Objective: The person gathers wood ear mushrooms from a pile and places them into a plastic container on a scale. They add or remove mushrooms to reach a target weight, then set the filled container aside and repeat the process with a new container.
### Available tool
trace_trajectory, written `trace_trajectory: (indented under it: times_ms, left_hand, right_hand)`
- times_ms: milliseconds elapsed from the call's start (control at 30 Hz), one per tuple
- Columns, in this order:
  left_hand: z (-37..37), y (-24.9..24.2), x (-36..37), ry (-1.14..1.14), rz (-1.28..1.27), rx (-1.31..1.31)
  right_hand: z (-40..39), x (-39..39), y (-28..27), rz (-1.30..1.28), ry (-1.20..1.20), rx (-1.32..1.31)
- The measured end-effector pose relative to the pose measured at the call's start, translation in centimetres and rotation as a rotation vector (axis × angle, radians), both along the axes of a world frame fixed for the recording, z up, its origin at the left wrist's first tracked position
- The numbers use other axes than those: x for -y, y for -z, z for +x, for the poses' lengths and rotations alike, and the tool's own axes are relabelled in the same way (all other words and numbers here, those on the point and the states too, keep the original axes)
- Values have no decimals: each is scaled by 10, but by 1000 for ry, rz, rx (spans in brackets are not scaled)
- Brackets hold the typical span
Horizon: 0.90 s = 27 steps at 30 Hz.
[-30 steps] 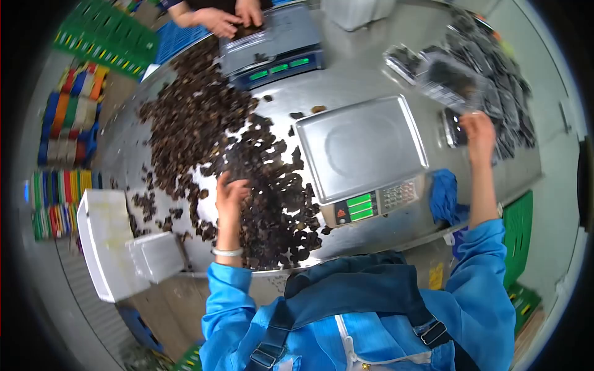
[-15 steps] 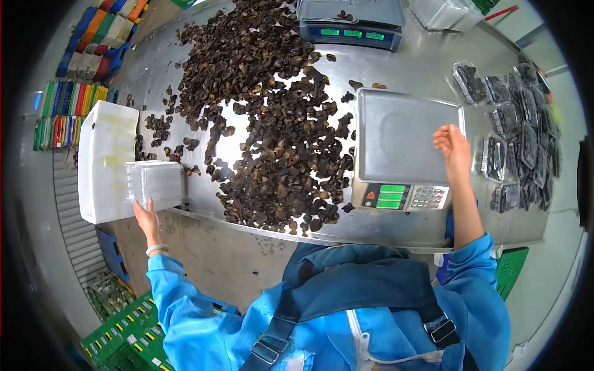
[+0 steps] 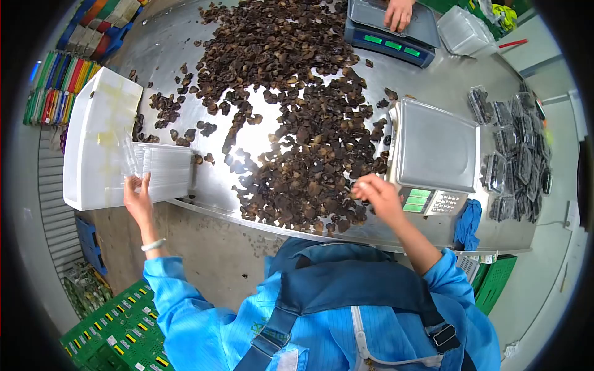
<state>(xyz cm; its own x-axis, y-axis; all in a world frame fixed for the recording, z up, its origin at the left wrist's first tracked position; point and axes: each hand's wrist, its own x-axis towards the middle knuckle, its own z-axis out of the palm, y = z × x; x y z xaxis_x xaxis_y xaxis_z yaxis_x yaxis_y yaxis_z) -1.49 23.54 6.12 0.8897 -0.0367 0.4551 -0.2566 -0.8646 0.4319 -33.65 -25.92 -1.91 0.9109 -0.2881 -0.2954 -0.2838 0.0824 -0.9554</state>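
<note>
My left hand [image 3: 137,196] grips a clear plastic tray [image 3: 130,157] at the near end of a stack of nested clear trays [image 3: 167,170]. This stack lies against a white foam box [image 3: 93,139] at the table's left edge. At the right side of a spread heap of dark brown wood ear mushrooms [image 3: 303,148], my right hand [image 3: 378,196] has its fingers curled together; whatever may be in them is hidden. Just beyond that hand stands a scale [image 3: 439,145] with a bare metal pan and lit green displays.
A co-worker's hand [image 3: 399,13] rests on the pan of a second scale [image 3: 390,46]. Packed clear trays [image 3: 520,148] are piled at the right. More trays [image 3: 464,31] stand at the back. A blue glove [image 3: 468,224] lies by the near scale.
My right hand has moved left from over the scale pan to the mushroom heap. My left hand has taken hold of a tray on the stack. A co-worker's hand has appeared at the far scale.
</note>
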Motion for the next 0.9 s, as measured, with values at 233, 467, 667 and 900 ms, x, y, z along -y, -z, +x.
trace_trajectory:
  times_ms: [233, 467, 667, 900]
  left_hand:
    - [-94, -2, 228, 913, 163, 213]
    - [-67, 56, 248, 502, -41, -97]
    - [-31, 192, 138, 57, 170, -517]
    - [-17, 146, 207, 464, -131, -693]
  right_hand:
    - [82, -70, -105, -1603, -157, 658]
    - [44, 60, -55, -1678, -63, 196]
    - [-42, 109, -21, -1738, -26, -337]
    - [18, 36, -14, -1373, -56, -113]
